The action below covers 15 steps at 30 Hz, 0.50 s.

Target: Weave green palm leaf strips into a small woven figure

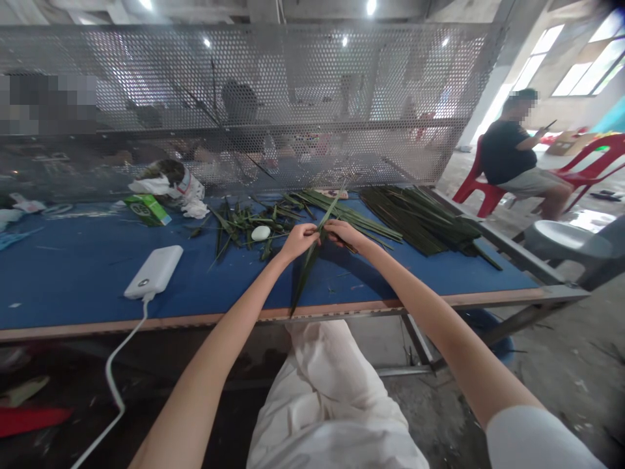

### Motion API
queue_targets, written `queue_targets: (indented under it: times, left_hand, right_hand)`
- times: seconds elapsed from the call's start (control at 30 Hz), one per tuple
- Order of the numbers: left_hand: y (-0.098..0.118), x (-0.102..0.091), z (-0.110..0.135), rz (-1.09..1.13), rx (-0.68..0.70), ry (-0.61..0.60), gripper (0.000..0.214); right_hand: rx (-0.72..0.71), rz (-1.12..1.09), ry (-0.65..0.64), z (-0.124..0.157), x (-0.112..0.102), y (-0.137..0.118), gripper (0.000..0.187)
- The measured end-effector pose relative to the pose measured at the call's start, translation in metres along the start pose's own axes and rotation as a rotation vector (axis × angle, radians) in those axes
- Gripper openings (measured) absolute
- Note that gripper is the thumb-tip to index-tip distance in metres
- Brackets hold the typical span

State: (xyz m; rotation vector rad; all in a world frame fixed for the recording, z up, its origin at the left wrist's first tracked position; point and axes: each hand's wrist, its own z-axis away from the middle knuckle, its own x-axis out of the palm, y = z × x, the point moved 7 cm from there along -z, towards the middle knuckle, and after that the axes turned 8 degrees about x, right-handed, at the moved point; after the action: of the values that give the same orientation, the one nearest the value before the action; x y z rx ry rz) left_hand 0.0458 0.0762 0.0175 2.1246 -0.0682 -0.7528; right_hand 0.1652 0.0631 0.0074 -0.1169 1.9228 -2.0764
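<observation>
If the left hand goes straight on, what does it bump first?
Past the long, narrow green leaf it holds, the bare left hand would probably meet the bare right hand; depth is unclear.

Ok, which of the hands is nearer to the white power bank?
Left. The left hand is to the right of the white power bank, slightly farther forward; the right hand is further right.

Open room lies on the blue surface (209, 280) left of centre, beside the white power bank (155, 270). The hands (299, 242) and leaf strip (304, 277) block the middle, the leaf pile (417, 221) the right; a perforated panel (303, 85) bars the top.
</observation>
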Motion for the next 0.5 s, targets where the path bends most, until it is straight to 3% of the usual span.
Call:
queue_targets:
  times: [0.1, 0.23, 0.33, 0.5]
  left_hand:
    - [0.000, -0.001, 0.000, 0.059, -0.058, 0.010, 0.015]
    - [-0.003, 0.003, 0.003, 0.054, -0.140, -0.062, 0.022]
    - [0.005, 0.001, 0.003, -0.044, -0.039, -0.056, 0.029]
    - [0.015, -0.006, 0.004, -0.409, 0.089, 0.017, 0.028]
  right_hand:
    - [-0.038, -0.067, 0.030, -0.002, -0.008, -0.002, 0.024]
    - [-0.105, -0.115, 0.114, -0.003, -0.021, -0.005, 0.025]
    - [-0.133, -0.089, 0.162, -0.003, -0.027, -0.005, 0.026]
    - [-0.091, 0.098, 0.173, -0.008, -0.028, 0.003, 0.040]
